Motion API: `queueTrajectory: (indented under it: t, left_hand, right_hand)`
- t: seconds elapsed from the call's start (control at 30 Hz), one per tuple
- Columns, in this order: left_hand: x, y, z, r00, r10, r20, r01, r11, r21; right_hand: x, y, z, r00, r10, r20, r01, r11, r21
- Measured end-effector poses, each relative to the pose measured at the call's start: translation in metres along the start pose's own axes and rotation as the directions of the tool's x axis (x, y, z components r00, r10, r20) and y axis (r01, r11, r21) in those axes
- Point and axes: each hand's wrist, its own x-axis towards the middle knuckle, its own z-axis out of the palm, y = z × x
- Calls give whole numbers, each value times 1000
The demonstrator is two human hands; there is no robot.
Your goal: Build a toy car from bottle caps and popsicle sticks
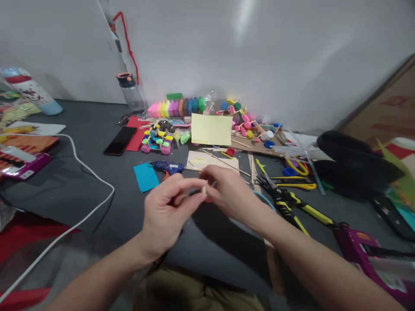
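Note:
My left hand is closed in a pinch, thumb and forefinger meeting on a small pale piece. From the other side, my right hand has its fingers pinched together at the same piece. Its exact kind is too small to tell, and my fingers cover most of it. Both hands are above the dark table, near its front edge. Just beyond them lie a blue glue gun and a thin light wooden board with sticks on it. A blue card is left of the glue gun.
Yellow-black pliers and a yellow utility knife lie to the right. Behind are a yellow paper, colourful clay packs and small clay-decorated models. A phone, white cable and clear bottle occupy the left.

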Motion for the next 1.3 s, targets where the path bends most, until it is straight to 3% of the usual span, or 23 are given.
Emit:
queueTrajectory:
  t: [0.2,0.4,0.5,0.63,0.87,1.07,1.17,1.3]
  left_hand:
    - [-27,-33,-54,968,-150,-200,176,977,117]
    - [-41,-50,-70,944,-192,-270,222,972,83]
    - [-42,-52,-68,937,-205,-283,227,973,46]
    - [-38,-51,-65,931,-210,-298,220,976,0]
    - [-17,-52,-54,927,-308,-217,281,949,-146]
    - [8,-55,-34,911,-407,-68,373,882,-288]
    - [19,-56,-19,891,-454,-3,426,837,-342]
    - [24,-62,0,851,-521,57,499,772,-393]
  right_hand:
    - [60,-49,55,980,96,173,-59,977,-203]
    - [69,-49,74,973,180,146,-141,960,-242]
    - [62,-49,68,978,200,55,-186,961,-204]
    - [43,-50,45,964,209,-162,-223,972,-73]
    - [-11,-19,2,862,179,-474,-78,971,225]
    - [-55,12,-4,846,334,-417,-11,792,611]
    - [-62,28,0,855,401,-327,1,631,776]
    - [-59,50,11,862,426,-275,34,492,870]
